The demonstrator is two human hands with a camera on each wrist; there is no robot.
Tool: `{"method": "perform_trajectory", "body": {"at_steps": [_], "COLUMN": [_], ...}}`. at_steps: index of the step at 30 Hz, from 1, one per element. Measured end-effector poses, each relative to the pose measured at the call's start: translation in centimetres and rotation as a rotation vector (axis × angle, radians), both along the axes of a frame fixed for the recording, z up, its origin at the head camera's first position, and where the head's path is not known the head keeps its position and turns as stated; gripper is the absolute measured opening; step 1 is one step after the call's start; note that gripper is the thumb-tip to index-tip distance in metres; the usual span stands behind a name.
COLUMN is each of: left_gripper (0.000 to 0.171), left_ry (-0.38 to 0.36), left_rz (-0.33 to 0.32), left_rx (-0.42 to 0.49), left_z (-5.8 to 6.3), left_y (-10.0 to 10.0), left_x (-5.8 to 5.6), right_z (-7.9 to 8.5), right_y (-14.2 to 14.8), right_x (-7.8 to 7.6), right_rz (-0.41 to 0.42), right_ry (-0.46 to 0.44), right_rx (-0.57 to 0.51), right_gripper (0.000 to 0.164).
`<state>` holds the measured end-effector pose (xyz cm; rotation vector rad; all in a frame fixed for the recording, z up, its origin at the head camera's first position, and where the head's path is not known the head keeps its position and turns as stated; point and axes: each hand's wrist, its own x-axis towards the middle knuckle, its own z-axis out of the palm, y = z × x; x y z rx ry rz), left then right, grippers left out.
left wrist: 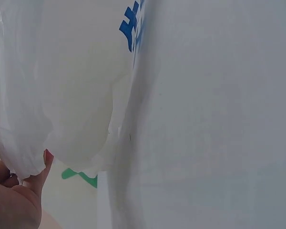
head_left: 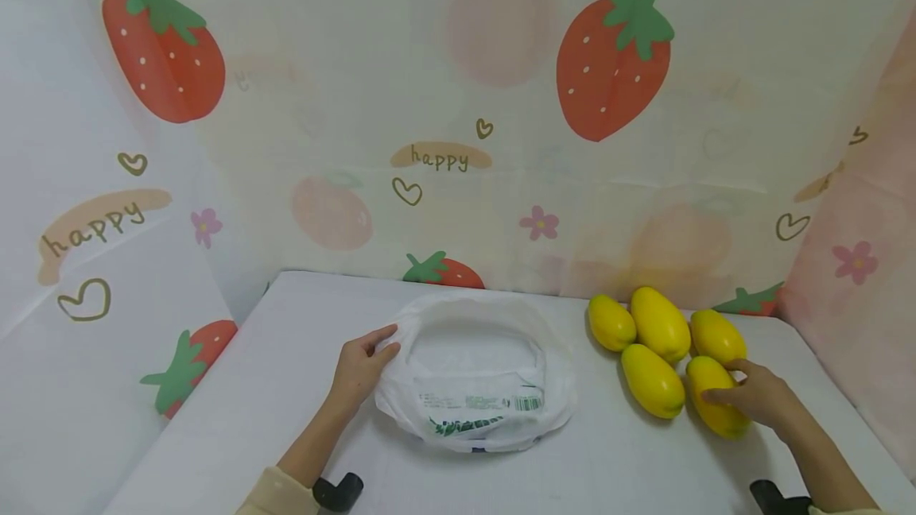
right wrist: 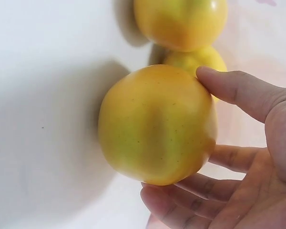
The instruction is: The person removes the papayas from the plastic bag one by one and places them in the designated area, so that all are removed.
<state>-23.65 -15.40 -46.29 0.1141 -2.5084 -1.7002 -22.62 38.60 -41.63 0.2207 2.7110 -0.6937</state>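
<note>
A white plastic bag [head_left: 404,408] with green and blue print lies with its mouth spread wide in the middle of the head view. At its left rim, my left hand [head_left: 356,370] pinches the thin plastic, which the left wrist view shows draped between the thumb [left wrist: 44,174] and fingers. My right hand [head_left: 762,397] grips a yellow mango [right wrist: 157,124], thumb on one side and fingers on the other. That mango [head_left: 707,376] is the nearest right of the group; whether it touches the table is hard to tell.
Several more yellow mangoes [head_left: 653,381] lie close together behind and left of the gripped one, at the right of the white table [head_left: 236,420]. A strawberry-print sheet [head_left: 429,86] hangs behind the table's back edge and along both sides.
</note>
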Motion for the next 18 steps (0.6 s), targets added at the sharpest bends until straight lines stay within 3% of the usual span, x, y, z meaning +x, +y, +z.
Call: {"method": "perform_trajectory", "body": {"at_steps": [18], "left_gripper": [0.041], "left_ry": [-0.005], "left_rz": [-0.007], "left_rx": [0.003], "left_z": [0.04], "left_y": [-0.09], "left_x": [-0.11], "right_z": [0.14], "right_y": [-0.19], "right_x": [0.22], "right_rz": [-0.001], "right_ry": [0.005], "right_rx": [0.013], "right_gripper": [0.095]}}
